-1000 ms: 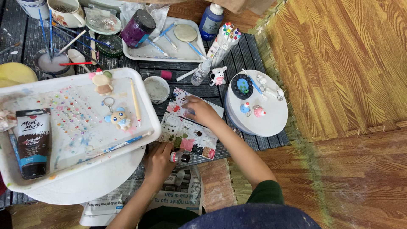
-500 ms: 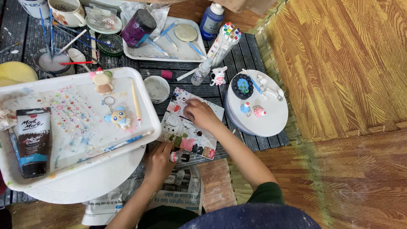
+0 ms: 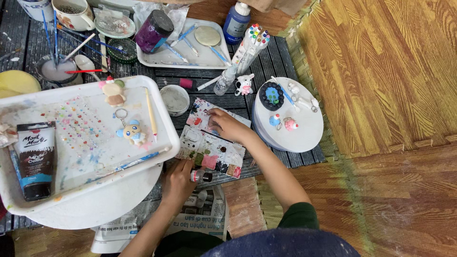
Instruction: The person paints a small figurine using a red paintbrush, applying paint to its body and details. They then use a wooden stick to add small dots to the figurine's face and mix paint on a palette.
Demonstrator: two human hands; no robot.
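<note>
Fingers of the right hand [image 3: 227, 124] are curling and pressing down on the paint palette [image 3: 212, 145], which is lying on the dark slatted mat [image 3: 266, 59]. The left hand [image 3: 177, 180] is pinching a small paint bottle [image 3: 201, 176] just beside the palette's near edge, with the big white tray [image 3: 164, 143] sitting further left.

The right hand [image 3: 227, 124] hides part of the paint palette [image 3: 209, 147]; the yellow dish [image 3: 16, 83] is cut off by the left edge.
</note>
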